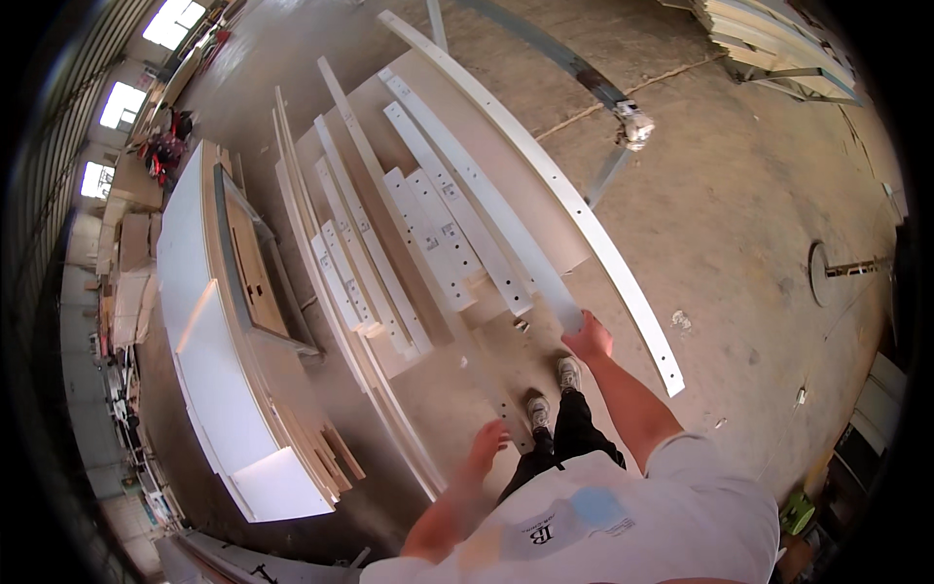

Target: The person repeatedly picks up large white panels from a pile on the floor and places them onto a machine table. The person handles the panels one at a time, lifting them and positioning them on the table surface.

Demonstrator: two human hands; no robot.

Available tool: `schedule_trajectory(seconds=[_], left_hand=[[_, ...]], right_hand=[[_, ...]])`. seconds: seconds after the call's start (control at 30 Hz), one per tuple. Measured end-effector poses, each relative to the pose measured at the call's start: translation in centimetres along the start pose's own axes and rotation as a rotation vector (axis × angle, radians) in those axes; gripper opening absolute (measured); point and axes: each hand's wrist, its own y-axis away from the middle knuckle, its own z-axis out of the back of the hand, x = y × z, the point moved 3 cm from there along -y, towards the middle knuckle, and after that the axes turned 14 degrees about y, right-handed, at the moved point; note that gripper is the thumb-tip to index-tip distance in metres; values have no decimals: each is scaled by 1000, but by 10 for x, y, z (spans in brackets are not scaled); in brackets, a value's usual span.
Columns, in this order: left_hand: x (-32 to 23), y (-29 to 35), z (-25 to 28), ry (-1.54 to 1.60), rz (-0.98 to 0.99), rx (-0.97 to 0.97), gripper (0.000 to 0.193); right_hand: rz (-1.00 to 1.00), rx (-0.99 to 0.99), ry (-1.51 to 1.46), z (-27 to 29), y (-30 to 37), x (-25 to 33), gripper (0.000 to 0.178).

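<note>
Strip (491, 198) (white), end in right fingers (578, 341)

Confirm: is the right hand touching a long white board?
Touching: the head view shows the right hand gripping the near end of a long white board.

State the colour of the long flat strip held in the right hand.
The long flat strip in the right hand is white, best seen in the head view.

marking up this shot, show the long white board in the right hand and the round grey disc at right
Long white board (513, 233) in right hand (590, 338): head view, middle of face
Round grey disc (818, 275): head view, flat face
</note>
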Motion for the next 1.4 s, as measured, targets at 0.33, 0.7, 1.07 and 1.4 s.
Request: schedule_trajectory(seconds=[0.33, 0.7, 1.07, 1.4], left_hand=[[43, 33, 16, 87, 32, -111, 46], [49, 35, -32, 83, 51, -114, 36], [86, 71, 13, 76, 77, -218, 39], [105, 97, 37, 270, -165, -151, 34]], right_hand=[[89, 144, -12, -6, -126, 87, 82], [-142, 364, -492, -114, -118, -20, 52], [-191, 420, -946, -130, -137, 12, 27], [5, 527, -592, -152, -117, -51, 21]])
